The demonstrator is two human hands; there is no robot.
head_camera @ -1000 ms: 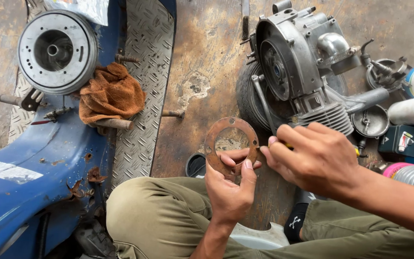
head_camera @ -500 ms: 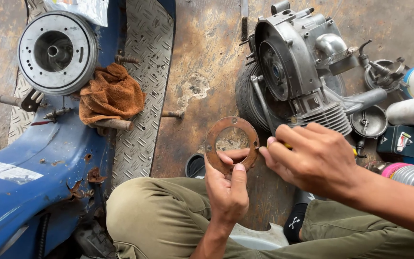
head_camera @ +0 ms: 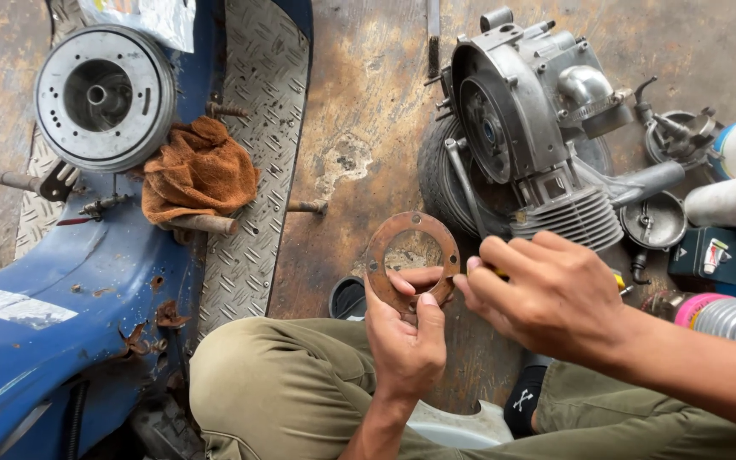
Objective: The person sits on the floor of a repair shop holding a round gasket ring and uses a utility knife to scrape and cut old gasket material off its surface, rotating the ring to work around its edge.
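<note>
Knees in olive trousers [head_camera: 283,383] fill the near edge of view; person seated on the floor. Left hand [head_camera: 404,336] raised between them, thumb and fingers pinching the lower rim of a rusty brown ring gasket [head_camera: 412,258], held upright over the stained floor. Right hand [head_camera: 547,294] just beside the ring on its right, fingers curled tight around a slim tool with a yellow handle [head_camera: 617,278], mostly hidden; fingertips touch the ring's edge. Beyond the ring: grey engine block [head_camera: 538,136] with finned cylinder, lying on the floor. Left side: blue scooter body [head_camera: 53,298], orange-brown rag [head_camera: 199,170] on its checker-plate footboard, round metal flywheel [head_camera: 104,96] farther back.
</note>
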